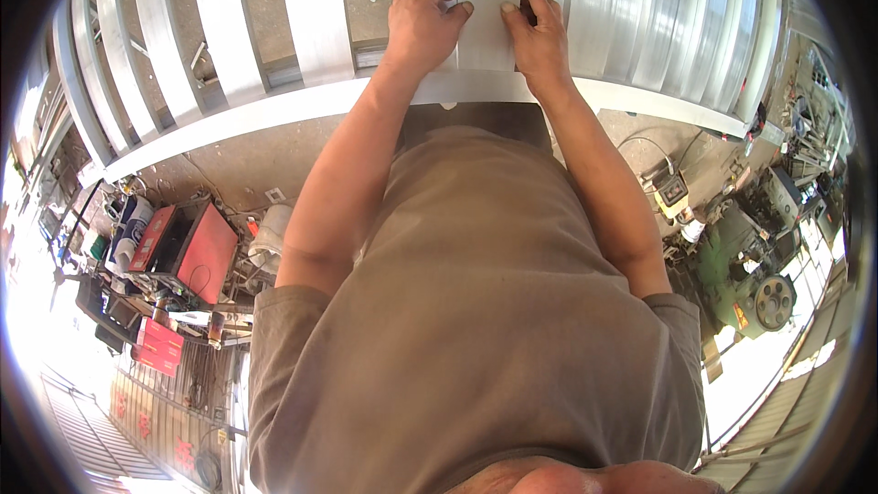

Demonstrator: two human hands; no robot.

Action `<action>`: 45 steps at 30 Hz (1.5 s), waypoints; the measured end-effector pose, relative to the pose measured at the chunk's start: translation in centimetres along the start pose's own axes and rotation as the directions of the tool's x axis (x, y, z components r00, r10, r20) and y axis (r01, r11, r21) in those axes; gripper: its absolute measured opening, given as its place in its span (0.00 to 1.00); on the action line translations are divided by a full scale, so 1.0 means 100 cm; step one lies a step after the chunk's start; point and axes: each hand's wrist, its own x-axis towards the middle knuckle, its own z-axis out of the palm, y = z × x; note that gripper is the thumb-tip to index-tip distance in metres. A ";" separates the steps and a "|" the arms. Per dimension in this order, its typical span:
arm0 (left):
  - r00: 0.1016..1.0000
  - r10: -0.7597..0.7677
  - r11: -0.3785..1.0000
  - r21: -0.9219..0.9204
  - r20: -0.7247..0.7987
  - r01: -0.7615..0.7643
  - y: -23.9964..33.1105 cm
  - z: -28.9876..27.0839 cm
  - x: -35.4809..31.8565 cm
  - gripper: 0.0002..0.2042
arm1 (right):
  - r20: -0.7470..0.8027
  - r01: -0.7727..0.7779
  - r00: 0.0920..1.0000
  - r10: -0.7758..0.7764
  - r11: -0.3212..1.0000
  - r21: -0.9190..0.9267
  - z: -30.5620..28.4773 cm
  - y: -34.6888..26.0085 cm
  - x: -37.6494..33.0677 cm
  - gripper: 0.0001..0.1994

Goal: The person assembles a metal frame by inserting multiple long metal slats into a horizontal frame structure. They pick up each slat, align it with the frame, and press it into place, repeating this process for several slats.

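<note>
Centrally, we list the grip first: our left hand and right hand press flat on one upright metal slat, fingers spread on its face and edges, thumbs meeting near the middle; neither hand closes fully around it, both bear down on it from either side.

Item: the slat, pale and bright, stands at the top centre of the view, its lower end meeting the long cross rail that runs from lower left to the right.

Item: further slats to the left, spaced apart with bare concrete floor showing between them; to the right a closer-set row of slats, touching or nearly so.

Item: our forearms and grey-brown shirt fill the middle.

Item: at left, on the floor, a red case among cables and clutter.

Item: at right, a small yellow-and-black box with a cable, and a green machine with a round wheel.
</note>
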 end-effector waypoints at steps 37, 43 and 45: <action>0.998 -0.064 0.994 0.087 0.003 0.063 0.011 0.001 0.001 0.30 | 0.016 -0.091 0.996 0.090 0.993 0.075 -0.003 -0.005 0.005 0.25; 0.997 -0.065 0.994 0.091 0.039 0.061 0.011 0.000 0.003 0.33 | 0.016 -0.085 0.996 0.084 0.995 0.047 -0.004 -0.004 0.006 0.25; 0.997 -0.074 0.994 0.079 0.024 0.072 0.011 0.001 0.003 0.32 | 0.010 -0.070 0.998 0.070 0.997 0.015 -0.002 -0.002 0.006 0.26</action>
